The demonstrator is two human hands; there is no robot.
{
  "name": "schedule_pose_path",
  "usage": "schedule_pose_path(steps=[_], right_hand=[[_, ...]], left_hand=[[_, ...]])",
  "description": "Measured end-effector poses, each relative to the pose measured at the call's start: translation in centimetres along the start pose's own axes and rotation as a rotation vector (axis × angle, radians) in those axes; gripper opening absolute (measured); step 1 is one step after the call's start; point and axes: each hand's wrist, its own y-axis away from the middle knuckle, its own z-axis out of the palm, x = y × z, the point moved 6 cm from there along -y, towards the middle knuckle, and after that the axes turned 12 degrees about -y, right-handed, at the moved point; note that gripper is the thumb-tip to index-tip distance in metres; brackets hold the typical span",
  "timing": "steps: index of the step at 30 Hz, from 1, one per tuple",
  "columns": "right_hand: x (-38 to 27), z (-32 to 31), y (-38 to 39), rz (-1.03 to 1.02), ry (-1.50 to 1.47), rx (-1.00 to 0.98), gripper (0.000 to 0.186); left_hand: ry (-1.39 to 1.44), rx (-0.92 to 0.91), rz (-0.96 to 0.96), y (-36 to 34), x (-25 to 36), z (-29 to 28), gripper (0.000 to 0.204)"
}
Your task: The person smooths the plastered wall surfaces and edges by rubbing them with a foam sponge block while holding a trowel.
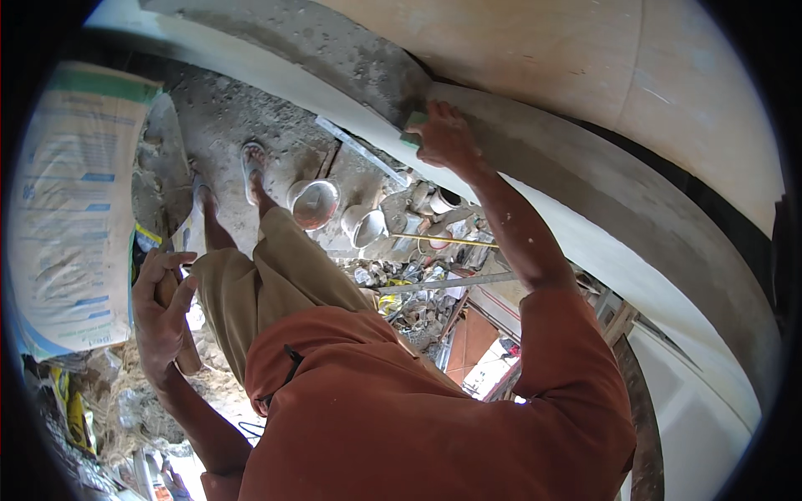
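Observation:
My right hand grips a green sponge-like block against a grey plastered ledge along the wall at the upper right. My left hand is closed on a brown wooden tool, low on the left beside a large pale sack with green and blue print. The far end of the wooden tool is hidden by my fingers and shorts.
Several buckets stand on the rough concrete floor near my sandalled feet, with a pale bar along the wall base. A yellow rod, metal bars, rubble and crumpled bags lie below my right arm.

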Motion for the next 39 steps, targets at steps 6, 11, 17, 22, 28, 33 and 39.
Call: schedule_pose_path(steps=[6, 11, 17, 22, 28, 33, 39], right_hand=[[2.7, -8.3, 8.9, 0.073, 0.02, -0.019, 0.05], [5.6, -23.1, 24.9, 0.352, 0.051, -0.075, 0.061], [8.3, -37.9, 44.4, 0.565, 0.177, 0.068, 0.068], [5.9, -31.1, 35.4, 0.195, -0.203, 0.324, 0.066], [-0.6, -11.7, 9.5, -0.054, -0.075, 0.179, 0.044], [-0.2, -1.2, 0.6, -0.063, -0.057, 0.095, 0.045], [2.1, 0.3, 2.4, 0.0, 0.03, 0.19, 0.041]], left_hand=[[-0.029, -0.075, 0.098, -2.0, 0.6, 1.4, 0.024], [-0.07, -0.115, 0.124, -3.4, 3.5, 3.1, 0.023], [-0.133, -0.157, 0.316, -4.3, 6.0, 3.9, 0.021], [-0.141, -0.144, 0.34, -4.2, 8.1, 3.5, 0.021], [-0.175, -0.092, 0.194, -1.6, 5.3, 0.7, 0.021], [-0.139, -0.049, 0.041, -0.4, 4.0, -0.1, 0.023], [-0.067, -0.081, 0.06, -0.7, 4.6, -0.3, 0.025]])
